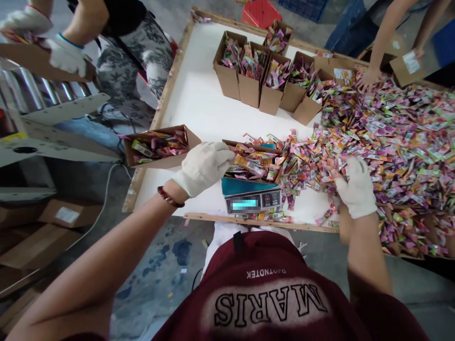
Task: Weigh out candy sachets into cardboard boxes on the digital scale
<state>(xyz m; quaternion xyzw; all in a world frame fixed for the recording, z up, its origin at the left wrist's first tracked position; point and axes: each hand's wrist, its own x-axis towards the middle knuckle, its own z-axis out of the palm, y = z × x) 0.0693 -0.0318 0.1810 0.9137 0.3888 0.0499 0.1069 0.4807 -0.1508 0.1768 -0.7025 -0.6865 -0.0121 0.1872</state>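
1. One scale (pixel 272 201) is standing at the near edge of the white surface (pixel 192 85); one open box (pixel 253 181) of packets is resting on it.
2. Left hand (pixel 208 168), gloved, is reaching to that box's left end; grip is bunching narrow, cannot tell whether on a packet.
3. Right hand (pixel 356 187), gloved, is working the near side of one packet pile (pixel 405 137), too many to count; grip is curling, cannot tell if holding.
4. One more filled box (pixel 167 162) is sitting at the surface's left edge.
5. At least six filled boxes (pixel 249 90) are clustering far.
6. Two co-workers: one, far left, is holding one carton (pixel 24 57); one, far right, is touching the pile.
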